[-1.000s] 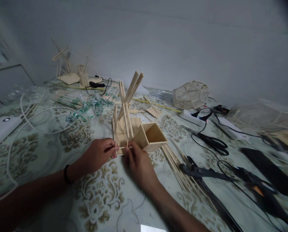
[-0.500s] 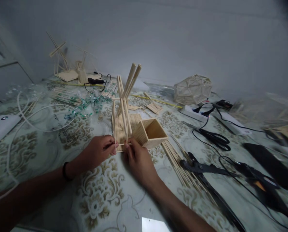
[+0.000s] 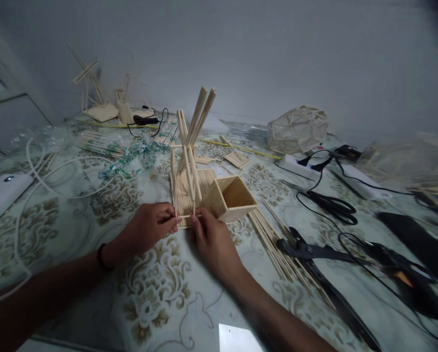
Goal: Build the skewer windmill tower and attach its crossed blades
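In front of me stands a model made of thin wooden sticks [image 3: 182, 188], with a flat stick base, upright posts and crossed blades rising at the top. A square open-topped wooden box [image 3: 230, 199] sits on its right side. At the near edge of the base, my left hand [image 3: 155, 224] pinches the left end of a short wooden stick [image 3: 184, 216]. My right hand [image 3: 212, 235] is closed on the same stick's right end, beside the box. The fingertips of both hands partly cover that stick.
Loose sticks [image 3: 273, 242], black cutters [image 3: 314, 254] and scissors [image 3: 332, 208] lie to the right. Beyond them are a power strip [image 3: 302, 167], cables and a stick polyhedron [image 3: 297, 129]. Plastic wrappers [image 3: 138, 156] and a white cable [image 3: 57, 195] lie left.
The view has shifted slightly, so objects on the right appear a little further right. Both hands stay at the near edge of the base with almost no movement.
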The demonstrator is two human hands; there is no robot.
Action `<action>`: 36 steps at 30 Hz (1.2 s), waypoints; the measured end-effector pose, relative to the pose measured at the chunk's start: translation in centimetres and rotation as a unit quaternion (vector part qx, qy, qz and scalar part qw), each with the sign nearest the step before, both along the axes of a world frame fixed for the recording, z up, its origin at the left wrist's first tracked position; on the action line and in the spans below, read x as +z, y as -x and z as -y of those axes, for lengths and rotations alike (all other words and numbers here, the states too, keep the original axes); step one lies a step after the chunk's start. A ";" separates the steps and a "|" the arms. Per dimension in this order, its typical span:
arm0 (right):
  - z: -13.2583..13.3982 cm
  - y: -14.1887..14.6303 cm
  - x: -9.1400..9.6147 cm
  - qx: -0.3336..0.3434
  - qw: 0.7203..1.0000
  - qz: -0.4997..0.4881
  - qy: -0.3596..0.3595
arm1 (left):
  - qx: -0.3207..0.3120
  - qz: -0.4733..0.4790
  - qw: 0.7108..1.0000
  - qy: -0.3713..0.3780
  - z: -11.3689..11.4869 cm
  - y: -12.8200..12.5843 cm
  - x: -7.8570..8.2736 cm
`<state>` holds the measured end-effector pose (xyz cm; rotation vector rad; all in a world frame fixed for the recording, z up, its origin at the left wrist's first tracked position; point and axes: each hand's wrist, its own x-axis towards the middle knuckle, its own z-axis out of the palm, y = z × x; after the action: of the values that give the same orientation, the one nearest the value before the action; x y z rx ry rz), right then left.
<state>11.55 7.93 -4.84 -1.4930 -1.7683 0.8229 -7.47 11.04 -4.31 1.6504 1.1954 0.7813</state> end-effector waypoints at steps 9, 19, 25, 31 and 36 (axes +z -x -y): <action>0.0 -0.2 -0.2 0.001 1.000 -0.018 -0.001 | -0.006 -0.002 1.000 0.005 -0.1 0.1 -0.1; -0.2 -0.2 -0.2 0.001 1.000 -0.013 0.010 | -0.007 -0.045 0.998 -0.033 0.0 0.2 0.0; -0.2 -0.3 -0.1 0.001 1.000 -0.005 0.005 | -0.005 -0.024 1.000 -0.020 -0.1 0.0 0.0; -0.1 -0.3 -0.1 0.002 1.000 -0.013 0.002 | 0.011 0.010 1.000 0.009 -0.2 -0.1 0.2; 0.0 -0.3 -0.3 0.003 1.000 -0.018 -0.004 | 0.018 -0.001 1.000 -0.003 -0.1 -0.2 0.7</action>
<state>11.85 7.93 -5.10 -1.4590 -1.7481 0.8408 -7.26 11.10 -3.61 1.6386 1.2287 0.8053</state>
